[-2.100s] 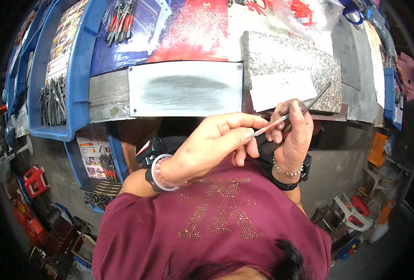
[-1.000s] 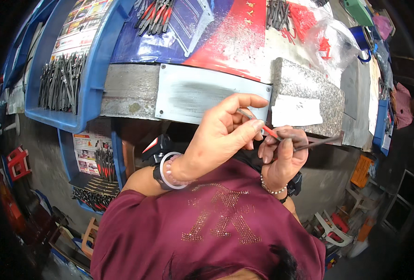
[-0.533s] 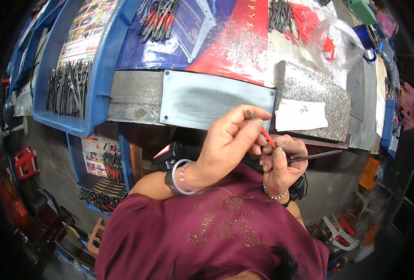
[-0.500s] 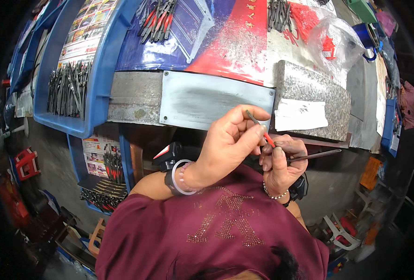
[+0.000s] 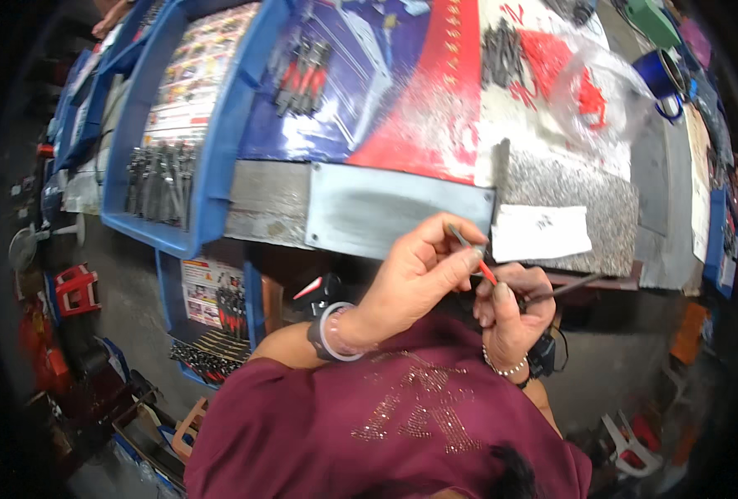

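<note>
The left hand (image 5: 419,273) pinches the upper end of a slim red-and-dark piece (image 5: 487,272) between thumb and fingers, and the right hand (image 5: 508,320) holds its red lower end. A long, thin, dark rod (image 5: 581,285) also sticks out from the right hand's curled fingers. The slim piece is tilted, near the pale rectangular plate (image 5: 385,206) at the bench edge. Beside this plate, a grey speckled stone block (image 5: 617,200) carries a white paper (image 5: 542,234). Farther left stands a blue plastic tray (image 5: 217,179).
</note>
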### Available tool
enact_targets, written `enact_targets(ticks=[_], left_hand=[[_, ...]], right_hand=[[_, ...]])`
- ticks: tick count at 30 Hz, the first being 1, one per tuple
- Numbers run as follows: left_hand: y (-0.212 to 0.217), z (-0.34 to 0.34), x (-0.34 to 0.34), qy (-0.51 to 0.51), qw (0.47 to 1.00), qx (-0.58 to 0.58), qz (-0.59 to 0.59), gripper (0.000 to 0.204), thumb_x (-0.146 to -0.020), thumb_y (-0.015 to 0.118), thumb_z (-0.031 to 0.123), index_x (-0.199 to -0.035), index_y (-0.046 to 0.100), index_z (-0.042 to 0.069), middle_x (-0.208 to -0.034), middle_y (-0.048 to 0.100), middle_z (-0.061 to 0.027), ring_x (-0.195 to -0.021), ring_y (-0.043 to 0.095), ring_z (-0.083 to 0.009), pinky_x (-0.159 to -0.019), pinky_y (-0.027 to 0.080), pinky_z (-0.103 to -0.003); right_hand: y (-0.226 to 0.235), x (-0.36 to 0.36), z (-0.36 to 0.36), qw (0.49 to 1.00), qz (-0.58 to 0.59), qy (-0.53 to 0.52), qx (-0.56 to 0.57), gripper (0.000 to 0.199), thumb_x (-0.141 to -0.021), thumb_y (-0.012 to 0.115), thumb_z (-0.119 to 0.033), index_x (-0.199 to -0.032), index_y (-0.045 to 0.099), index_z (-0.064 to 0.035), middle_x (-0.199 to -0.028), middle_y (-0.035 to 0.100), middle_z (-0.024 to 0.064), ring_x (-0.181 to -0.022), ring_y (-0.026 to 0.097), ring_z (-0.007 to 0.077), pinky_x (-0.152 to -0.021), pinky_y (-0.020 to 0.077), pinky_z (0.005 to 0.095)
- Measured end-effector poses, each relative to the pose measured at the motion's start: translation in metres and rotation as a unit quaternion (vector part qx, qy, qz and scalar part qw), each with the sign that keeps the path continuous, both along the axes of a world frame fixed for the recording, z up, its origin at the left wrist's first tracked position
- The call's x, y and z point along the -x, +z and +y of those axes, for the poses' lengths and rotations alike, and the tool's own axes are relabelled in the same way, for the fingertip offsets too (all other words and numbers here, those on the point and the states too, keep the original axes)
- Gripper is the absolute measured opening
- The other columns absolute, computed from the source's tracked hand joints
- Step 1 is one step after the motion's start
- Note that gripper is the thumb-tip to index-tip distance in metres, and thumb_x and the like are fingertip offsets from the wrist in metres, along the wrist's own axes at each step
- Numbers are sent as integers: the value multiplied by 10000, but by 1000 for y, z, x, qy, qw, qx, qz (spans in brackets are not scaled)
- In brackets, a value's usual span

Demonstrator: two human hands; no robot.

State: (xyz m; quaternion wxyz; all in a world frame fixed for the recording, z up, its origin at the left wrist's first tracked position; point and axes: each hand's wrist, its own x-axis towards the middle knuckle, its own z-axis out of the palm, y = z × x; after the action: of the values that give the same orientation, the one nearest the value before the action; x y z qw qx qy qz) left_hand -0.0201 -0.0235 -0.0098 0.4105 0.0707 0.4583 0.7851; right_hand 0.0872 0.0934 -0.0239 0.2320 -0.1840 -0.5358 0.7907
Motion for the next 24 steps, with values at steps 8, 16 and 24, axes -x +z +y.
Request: enact_targets(ticks=[8,16,24], left_hand=[[31,-29,36,-100,839,160,510,103,-833,686,15,-927,647,1,-837,629,-111,-746,631,-246,-655,491,-319],[47,-33,87,199,751,335,533,108,-866,629,0,-957,671,-40,-807,657,-77,-696,572,-85,-627,466,-237],[9,-32,162,287,432,543,661,88,-873,613,100,-850,642,19,-804,649,-140,-678,634,-338,-607,500,-406]], right_hand=[[24,21,32,989,-10,136,59,75,-845,617,44,-883,554,30,-758,622,139,-498,524,95,-454,426,211],[31,19,61,997,45,67,-8,279,-951,592,-159,-1108,530,64,-872,674,182,-475,460,46,-449,383,180],[20,-13,76,998,-37,22,-50,121,-942,546,-59,-1005,561,43,-852,682,169,-487,468,54,-456,389,192]])
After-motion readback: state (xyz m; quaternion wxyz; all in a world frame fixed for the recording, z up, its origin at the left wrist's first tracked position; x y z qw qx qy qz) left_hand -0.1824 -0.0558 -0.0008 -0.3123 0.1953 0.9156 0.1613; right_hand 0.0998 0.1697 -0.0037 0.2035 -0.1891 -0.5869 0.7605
